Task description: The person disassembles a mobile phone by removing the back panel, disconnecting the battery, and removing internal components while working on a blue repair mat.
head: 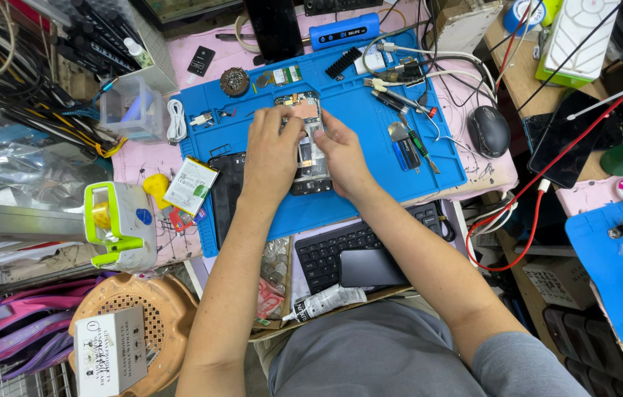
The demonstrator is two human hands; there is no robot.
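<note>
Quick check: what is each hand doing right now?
Left hand: pressing on the opened phone, grip unclear.
Right hand: gripping the phone's right edge.

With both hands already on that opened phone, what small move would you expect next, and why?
Probably a gentle press or pry along the opened black smartphone, whose inner parts lie exposed on the blue rubber work mat. The left hand covers its left edge and the right hand grips its right side, both without tools, so fingertip work seems likeliest.
</note>
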